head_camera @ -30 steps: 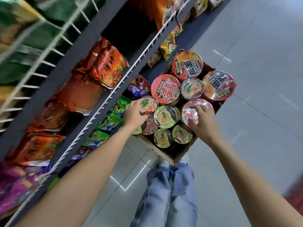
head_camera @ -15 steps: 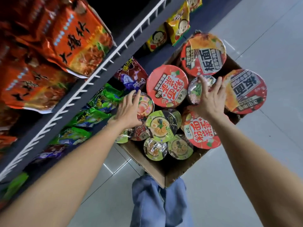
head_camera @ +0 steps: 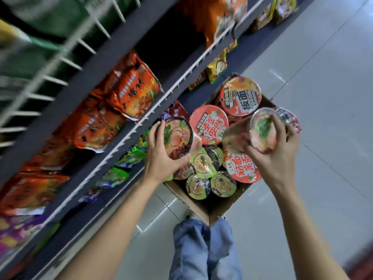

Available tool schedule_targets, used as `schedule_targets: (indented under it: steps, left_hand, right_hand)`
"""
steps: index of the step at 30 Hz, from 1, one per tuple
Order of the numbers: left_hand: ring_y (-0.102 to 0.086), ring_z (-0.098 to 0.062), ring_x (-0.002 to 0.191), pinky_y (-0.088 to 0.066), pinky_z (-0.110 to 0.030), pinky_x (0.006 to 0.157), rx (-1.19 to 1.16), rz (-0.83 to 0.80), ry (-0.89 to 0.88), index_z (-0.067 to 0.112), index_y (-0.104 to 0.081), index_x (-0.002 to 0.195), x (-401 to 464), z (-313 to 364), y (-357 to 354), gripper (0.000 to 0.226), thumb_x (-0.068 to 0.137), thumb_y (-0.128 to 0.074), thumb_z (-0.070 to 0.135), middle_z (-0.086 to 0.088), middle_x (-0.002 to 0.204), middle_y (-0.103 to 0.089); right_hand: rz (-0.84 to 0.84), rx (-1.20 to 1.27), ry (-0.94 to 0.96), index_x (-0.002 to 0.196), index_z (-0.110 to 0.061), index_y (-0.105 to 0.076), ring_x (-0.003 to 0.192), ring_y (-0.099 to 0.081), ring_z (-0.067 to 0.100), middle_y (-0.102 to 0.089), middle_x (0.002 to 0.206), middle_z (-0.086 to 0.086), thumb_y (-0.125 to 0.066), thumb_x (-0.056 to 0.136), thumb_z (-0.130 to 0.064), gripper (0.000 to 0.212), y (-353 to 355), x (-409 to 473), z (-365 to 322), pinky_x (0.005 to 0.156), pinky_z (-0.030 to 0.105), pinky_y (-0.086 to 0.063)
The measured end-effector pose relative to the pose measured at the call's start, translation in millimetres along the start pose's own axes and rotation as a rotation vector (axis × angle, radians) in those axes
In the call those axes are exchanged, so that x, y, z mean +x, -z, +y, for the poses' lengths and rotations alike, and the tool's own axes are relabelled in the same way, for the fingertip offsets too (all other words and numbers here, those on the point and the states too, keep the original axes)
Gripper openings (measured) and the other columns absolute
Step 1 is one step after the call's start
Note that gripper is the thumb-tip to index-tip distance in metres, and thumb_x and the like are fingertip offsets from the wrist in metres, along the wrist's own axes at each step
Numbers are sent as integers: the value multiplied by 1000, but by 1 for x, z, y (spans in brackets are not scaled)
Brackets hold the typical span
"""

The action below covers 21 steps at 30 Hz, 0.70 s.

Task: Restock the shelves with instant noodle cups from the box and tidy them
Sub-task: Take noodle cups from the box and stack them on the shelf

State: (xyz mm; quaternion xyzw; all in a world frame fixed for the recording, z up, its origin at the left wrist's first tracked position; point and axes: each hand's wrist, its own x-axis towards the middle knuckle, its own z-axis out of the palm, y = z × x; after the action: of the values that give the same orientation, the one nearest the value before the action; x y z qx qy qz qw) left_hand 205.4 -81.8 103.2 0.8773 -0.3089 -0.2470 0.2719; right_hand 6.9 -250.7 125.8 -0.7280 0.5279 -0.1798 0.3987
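A cardboard box [head_camera: 203, 209] on the floor holds several instant noodle cups and bowls, among them a red-lidded bowl [head_camera: 209, 124] and green-lidded cups [head_camera: 201, 162]. My left hand [head_camera: 161, 160] grips a dark-rimmed cup [head_camera: 177, 136] by its lid edge, lifted above the box's left side. My right hand [head_camera: 276, 158] grips a pink-lidded cup [head_camera: 262, 131], tilted and raised over the box's right side. The grey shelves [head_camera: 94, 63] stand to the left.
Orange noodle packets [head_camera: 129, 89] fill the middle shelf, green packets [head_camera: 115, 174] the lower one, yellow snack bags [head_camera: 217, 68] farther along. White wire rails [head_camera: 141, 126] edge each shelf. My jeans-clad legs [head_camera: 203, 249] are below the box. Grey tiled floor [head_camera: 323, 77] spreads right.
Both hands closed round cups and lifted them out of the box: the left one its dark-rimmed cup, the right one the pink-lidded cup. The view has tilted up toward the shelves.
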Motion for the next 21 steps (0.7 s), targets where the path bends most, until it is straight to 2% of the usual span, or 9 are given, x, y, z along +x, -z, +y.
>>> schedule_targets:
  steps: [4,6,8,10,13,16,18,20,21]
  left_hand:
    - [-31,-14,130,-41,-34,102,-120,-22,22,25,-18,148,-39,53,50,113,55,-62,70,-1,141,-19]
    - [-33,-15,129,-40,-30,99,-126,-60,24,26,-20,148,-59,80,81,116,51,-62,72,-2,140,-22]
    - [-35,-16,129,-35,-24,97,-125,-107,11,23,-24,147,-80,102,114,115,52,-69,67,-4,140,-25]
    - [-36,-18,130,-29,-17,96,-116,-123,-45,20,-29,146,-105,119,148,108,56,-78,57,-5,141,-26]
    - [-31,-18,134,-22,-12,97,-89,-74,-172,19,-31,145,-150,137,203,104,59,-79,54,-6,148,-25]
    - [-25,-11,136,-15,-2,100,-84,62,-299,18,-28,146,-202,144,251,108,59,-73,61,-5,150,-22]
    - [-25,-5,133,-16,1,100,-156,147,-334,19,-24,146,-242,143,279,113,57,-75,65,-3,147,-25]
    - [-33,-5,131,-27,-7,104,-263,236,-344,19,-26,145,-288,135,302,112,55,-77,64,1,144,-32]
    - [-37,-7,131,-33,-13,104,-316,284,-350,19,-29,144,-313,130,313,109,56,-79,59,2,142,-36]
  right_hand:
    - [26,241,-130,139,-27,-43,126,-42,17,-43,134,7,-62,59,-70,93,53,-52,-63,108,34,-35]
    - [32,308,-120,136,-29,-45,122,-47,12,-47,131,3,-66,55,-71,93,81,-77,-99,103,25,-39]
    - [-1,370,-88,130,-33,-47,109,-53,-2,-53,122,-8,-72,52,-63,86,108,-99,-135,91,10,-41]
    - [-46,418,-40,122,-44,-45,107,-54,-8,-54,117,-20,-79,52,-51,78,131,-126,-169,91,17,-45]
    - [-75,422,77,129,-41,-41,121,-51,10,-49,127,-12,-81,52,-49,87,160,-167,-211,102,39,-45]
    - [-113,428,213,135,-34,-35,122,-48,3,-45,129,-17,-81,52,-48,95,173,-208,-242,102,26,-43]
    - [-115,434,267,140,-30,-31,122,-44,-6,-41,135,-11,-87,52,-44,105,178,-236,-255,97,14,-42]
    - [-138,444,318,145,-31,-23,127,-36,-9,-32,143,-2,-90,54,-41,113,177,-267,-268,93,10,-41]
    - [-157,449,347,143,-40,-20,131,-35,-1,-29,145,1,-89,54,-44,113,176,-285,-277,93,14,-44]
